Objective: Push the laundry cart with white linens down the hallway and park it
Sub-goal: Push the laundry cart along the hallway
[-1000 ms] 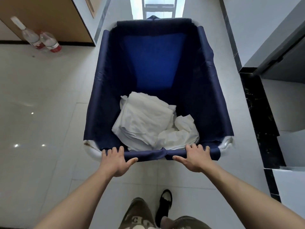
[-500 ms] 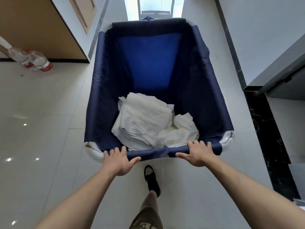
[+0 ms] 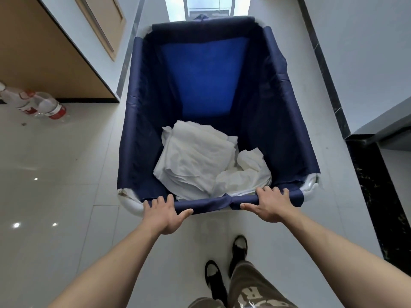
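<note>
The laundry cart (image 3: 133, 138) has a dark blue fabric liner and fills the middle of the view, pointing down the hallway. A pile of crumpled white linens (image 3: 204, 163) lies at its bottom, toward my end. My left hand (image 3: 163, 213) grips the near rim bar on the left side. My right hand (image 3: 270, 204) grips the same bar on the right side. Both arms are stretched out in front of me.
Two plastic bottles (image 3: 42, 106) lie on the glossy tiled floor at the left, by a brown door or panel (image 3: 44, 58). A white wall with a dark baseboard (image 3: 327, 70) runs along the right, with a black marble strip (image 3: 378, 192). My shoes (image 3: 239, 247) show below.
The cart has rolled forward along the hallway; the bottles and the left wall corner have slid nearer and lower in view. My feet have stepped. Both hands keep their hold on the rim.
</note>
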